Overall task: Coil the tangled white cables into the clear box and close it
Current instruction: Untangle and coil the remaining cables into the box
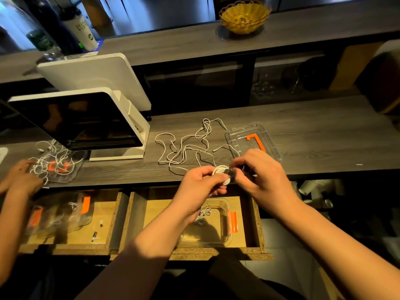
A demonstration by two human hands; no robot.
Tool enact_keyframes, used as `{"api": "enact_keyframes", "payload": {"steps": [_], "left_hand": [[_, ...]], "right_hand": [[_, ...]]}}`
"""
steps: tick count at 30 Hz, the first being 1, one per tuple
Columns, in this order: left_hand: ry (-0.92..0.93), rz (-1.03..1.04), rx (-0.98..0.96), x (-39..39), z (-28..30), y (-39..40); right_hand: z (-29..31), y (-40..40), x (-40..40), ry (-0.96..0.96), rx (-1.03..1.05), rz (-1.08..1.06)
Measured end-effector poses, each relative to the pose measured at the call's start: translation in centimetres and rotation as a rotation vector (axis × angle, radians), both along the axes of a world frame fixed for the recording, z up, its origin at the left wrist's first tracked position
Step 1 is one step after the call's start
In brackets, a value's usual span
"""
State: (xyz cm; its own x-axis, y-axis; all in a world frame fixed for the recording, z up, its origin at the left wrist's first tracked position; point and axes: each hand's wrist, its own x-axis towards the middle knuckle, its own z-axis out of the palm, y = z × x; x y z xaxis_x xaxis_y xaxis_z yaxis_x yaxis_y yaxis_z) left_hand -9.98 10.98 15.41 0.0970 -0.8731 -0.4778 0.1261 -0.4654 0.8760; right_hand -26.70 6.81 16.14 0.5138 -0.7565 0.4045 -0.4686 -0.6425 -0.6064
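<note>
My left hand [200, 185] grips a small coil of white cable [221, 173] at the counter's front edge. My right hand [258, 172] pinches the same coil from the right side. Behind the hands, tangled white cables [184, 146] lie loose on the dark wooden counter [313, 137], and one strand runs from the tangle to the coil. A clear lid with an orange latch [253, 139] lies flat to the right of the tangle. Below my hands, a clear box [216, 226] with an orange clasp sits in an open drawer and holds some white cable.
A white tablet stand [86, 120] rises at the left. Another person's hand [19, 178] works on a second cable tangle [54, 163] on a clear lid. The left drawer [65, 217] holds more clear boxes. A wicker basket [244, 16] sits on the upper shelf.
</note>
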Motion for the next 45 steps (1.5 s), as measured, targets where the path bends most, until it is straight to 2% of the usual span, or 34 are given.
{"api": "enact_keyframes", "payload": {"steps": [3, 6, 14, 18, 22, 27, 32, 37, 40, 45], "left_hand": [[0.14, 0.053, 0.055, -0.2, -0.2, -0.2], [0.188, 0.088, 0.072, -0.2, -0.5, -0.3], [0.229, 0.116, 0.043, -0.7, -0.6, -1.0], [0.263, 0.162, 0.021, -0.5, -0.8, -1.5], [0.281, 0.225, 0.031, 0.1, -1.1, -1.9], [0.205, 0.174, 0.048, 1.6, -2.1, -2.0], [0.363, 0.131, 0.114, 2.7, -2.7, -1.7], [0.337, 0.074, 0.12, 4.8, -3.5, -1.8], [0.389, -0.004, 0.175, 6.2, -3.8, -1.6], [0.549, -0.327, 0.357, 8.5, -4.2, -0.9]], "right_hand": [[-0.1, -0.3, -0.1, 0.014, 0.081, 0.075], [-0.4, -0.5, 0.0, 0.013, 0.169, 0.125], [-0.5, -1.8, 0.2, -0.348, 0.699, 0.065], [-1.0, -2.3, 0.5, -0.359, 0.925, 0.046], [-1.5, -2.7, 0.9, -0.281, 0.903, 0.053], [-2.5, -2.7, 1.5, -0.228, 0.83, 0.017], [-3.5, -2.8, 2.8, -0.184, 0.833, -0.021], [-4.4, -2.4, 4.8, -0.245, 0.946, -0.039], [-4.4, -2.3, 5.9, -0.36, 1.072, -0.008], [-4.2, -2.4, 7.4, -0.446, 1.27, 0.11]]}}
